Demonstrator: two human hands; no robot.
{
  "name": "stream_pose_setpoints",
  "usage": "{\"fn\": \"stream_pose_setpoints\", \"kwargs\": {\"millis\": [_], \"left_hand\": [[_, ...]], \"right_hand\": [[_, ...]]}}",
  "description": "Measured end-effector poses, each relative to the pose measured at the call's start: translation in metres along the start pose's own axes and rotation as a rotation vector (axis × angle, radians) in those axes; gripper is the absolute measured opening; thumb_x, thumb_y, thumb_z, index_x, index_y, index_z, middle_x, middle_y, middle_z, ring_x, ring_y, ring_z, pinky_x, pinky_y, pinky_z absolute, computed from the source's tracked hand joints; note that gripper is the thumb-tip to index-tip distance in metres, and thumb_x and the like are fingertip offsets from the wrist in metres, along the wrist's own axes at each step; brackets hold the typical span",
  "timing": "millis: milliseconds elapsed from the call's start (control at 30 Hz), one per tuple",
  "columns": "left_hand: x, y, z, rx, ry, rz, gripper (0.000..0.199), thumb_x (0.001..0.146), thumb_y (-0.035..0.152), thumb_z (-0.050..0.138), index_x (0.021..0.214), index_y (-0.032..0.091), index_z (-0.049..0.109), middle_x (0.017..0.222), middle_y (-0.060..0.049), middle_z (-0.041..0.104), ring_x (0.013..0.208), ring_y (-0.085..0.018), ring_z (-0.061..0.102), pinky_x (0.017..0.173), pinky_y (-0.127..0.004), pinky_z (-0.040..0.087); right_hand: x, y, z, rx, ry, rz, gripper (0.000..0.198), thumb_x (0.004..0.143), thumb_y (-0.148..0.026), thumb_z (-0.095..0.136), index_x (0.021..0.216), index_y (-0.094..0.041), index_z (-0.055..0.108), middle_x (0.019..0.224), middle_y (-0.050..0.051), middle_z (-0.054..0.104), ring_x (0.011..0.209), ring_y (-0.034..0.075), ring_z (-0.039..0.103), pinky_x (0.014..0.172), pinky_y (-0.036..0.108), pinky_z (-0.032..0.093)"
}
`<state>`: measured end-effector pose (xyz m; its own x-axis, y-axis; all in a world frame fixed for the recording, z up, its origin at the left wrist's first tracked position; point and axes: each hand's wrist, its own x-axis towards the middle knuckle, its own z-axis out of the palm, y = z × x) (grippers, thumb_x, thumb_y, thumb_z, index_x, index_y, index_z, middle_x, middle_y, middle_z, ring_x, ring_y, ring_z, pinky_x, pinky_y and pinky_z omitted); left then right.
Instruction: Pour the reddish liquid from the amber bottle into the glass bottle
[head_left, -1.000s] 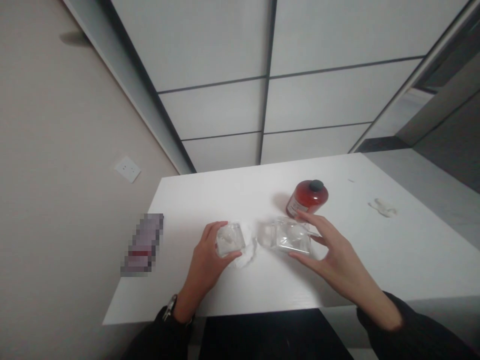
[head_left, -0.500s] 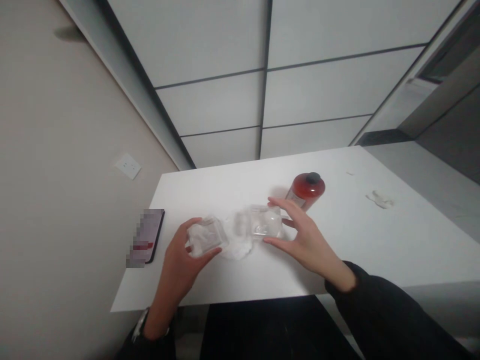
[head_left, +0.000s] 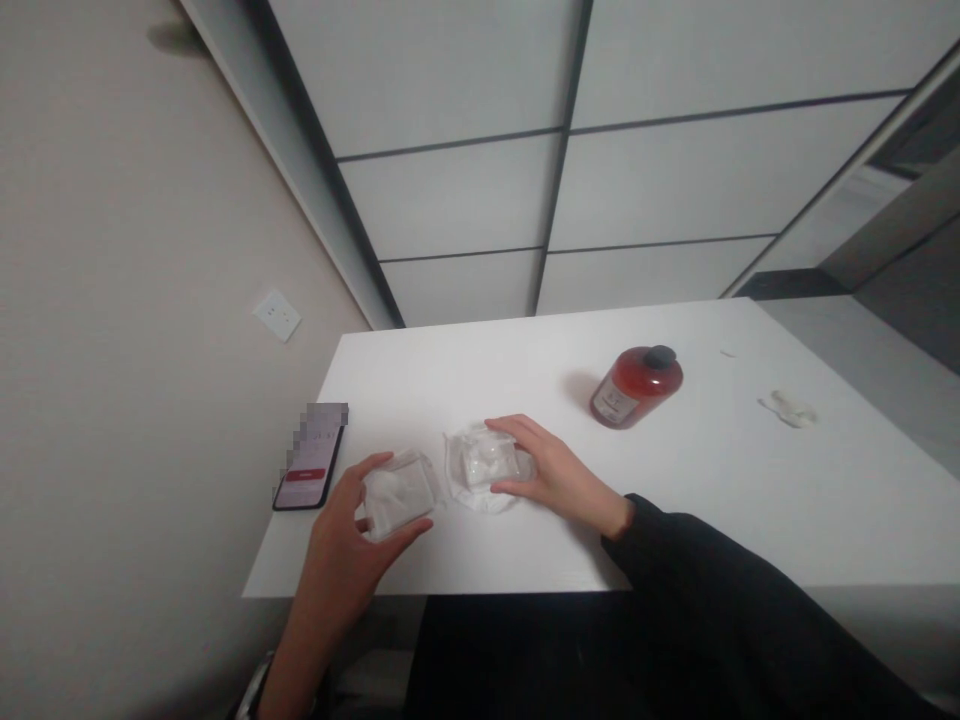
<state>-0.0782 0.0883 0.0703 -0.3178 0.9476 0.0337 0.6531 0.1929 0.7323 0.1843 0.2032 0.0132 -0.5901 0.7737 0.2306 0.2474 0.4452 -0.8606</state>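
Note:
My left hand [head_left: 352,535] grips a clear, square plastic box part [head_left: 403,495] by its edges, thumb at the near side and fingers at the far side. A second clear plastic box part [head_left: 489,458] is in my right hand [head_left: 555,475], pinched the same way. Under and around that second part lies thin, crumpled white material [head_left: 487,500], perhaps tissue or film. The two parts are apart, with a narrow gap between them. I cannot tell which of them is a lid.
A white table [head_left: 510,370] carries a phone [head_left: 309,470] at the left and a red bottle with a black cap [head_left: 637,388] to the right. Farther right lies a crumpled pale scrap [head_left: 791,408]. The wall with a socket [head_left: 277,315] borders the left side.
My right hand has moved left and down with its box part, onto the white material and away from the bottle. My left hand has shifted slightly nearer to me. The view has turned somewhat.

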Motion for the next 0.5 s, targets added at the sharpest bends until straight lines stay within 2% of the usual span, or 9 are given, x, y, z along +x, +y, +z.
{"fn": "stream_pose_setpoints", "kwargs": {"millis": [133, 233, 333, 400, 500], "left_hand": [[-0.008, 0.004, 0.007, -0.03, -0.039, 0.012, 0.064, 0.069, 0.047, 0.085, 0.126, 0.028, 0.064, 0.135, -0.009, 0.07, 0.115, -0.033, 0.07, 0.077, -0.041, 0.064], [-0.021, 0.011, 0.022, -0.042, -0.118, 0.034, 0.063, 0.07, 0.038, 0.087, 0.128, 0.03, 0.063, 0.137, -0.008, 0.069, 0.119, -0.033, 0.069, 0.079, -0.041, 0.064], [-0.037, 0.025, 0.044, -0.089, -0.257, 0.101, 0.067, 0.068, 0.025, 0.089, 0.129, 0.031, 0.062, 0.135, -0.007, 0.069, 0.121, -0.032, 0.069, 0.089, -0.045, 0.064], [-0.046, 0.039, 0.061, -0.114, -0.363, 0.153, 0.072, 0.067, 0.017, 0.091, 0.132, 0.03, 0.061, 0.136, -0.006, 0.068, 0.125, -0.032, 0.067, 0.103, -0.05, 0.059], [-0.055, 0.062, 0.088, -0.143, -0.505, 0.175, 0.078, 0.067, 0.014, 0.094, 0.135, 0.029, 0.06, 0.138, -0.007, 0.067, 0.129, -0.031, 0.065, 0.113, -0.051, 0.054]], "right_hand": [[-0.007, -0.012, -0.01, -0.013, 0.069, 0.008, 0.066, 0.084, -0.04, 0.086, 0.142, -0.027, 0.058, 0.14, 0.013, 0.063, 0.129, 0.029, 0.064, 0.104, 0.051, 0.062], [-0.028, -0.024, -0.028, -0.04, 0.196, 0.032, 0.067, 0.086, -0.045, 0.083, 0.145, -0.029, 0.056, 0.146, 0.013, 0.061, 0.133, 0.03, 0.062, 0.1, 0.049, 0.065], [-0.062, -0.028, -0.047, -0.118, 0.31, 0.103, 0.066, 0.087, -0.048, 0.082, 0.145, -0.031, 0.057, 0.148, 0.013, 0.061, 0.133, 0.031, 0.063, 0.094, 0.047, 0.067], [-0.086, -0.024, -0.056, -0.149, 0.376, 0.163, 0.063, 0.086, -0.05, 0.083, 0.142, -0.032, 0.06, 0.144, 0.012, 0.063, 0.131, 0.031, 0.064, 0.092, 0.046, 0.068], [-0.116, -0.013, -0.065, -0.155, 0.474, 0.231, 0.059, 0.086, -0.053, 0.082, 0.138, -0.032, 0.063, 0.14, 0.011, 0.064, 0.128, 0.031, 0.065, 0.089, 0.046, 0.069]]}}
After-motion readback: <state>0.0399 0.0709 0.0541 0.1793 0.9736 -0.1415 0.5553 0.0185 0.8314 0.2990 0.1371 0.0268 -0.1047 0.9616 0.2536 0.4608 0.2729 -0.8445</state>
